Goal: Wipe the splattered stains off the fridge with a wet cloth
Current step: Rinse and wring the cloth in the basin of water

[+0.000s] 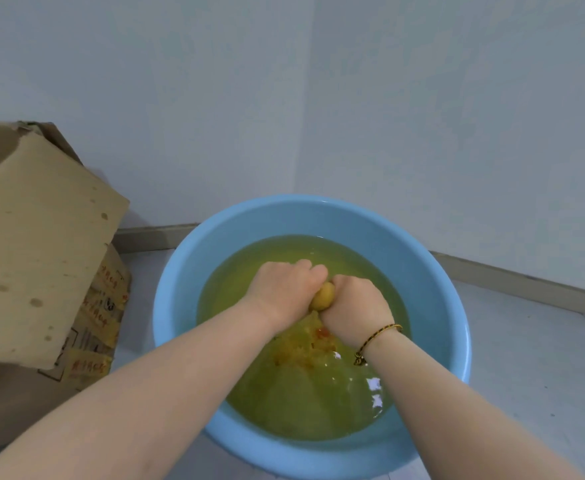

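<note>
Two bare forearms reach in over the near rim of a blue plastic basin (177,278) that holds cloudy yellow-green water (284,407). Above the middle of the basin, the left hand (284,289) and right hand (357,306) are both curled tight around a yellow cloth (324,295), bunched between them; its stained tail trails into the water below. A braided bracelet (383,332) circles the right wrist. Left of the basin stands a spotted cardboard box (42,237); beyond the basin, a pale wall (318,98) with a skirting board (526,282).
</note>
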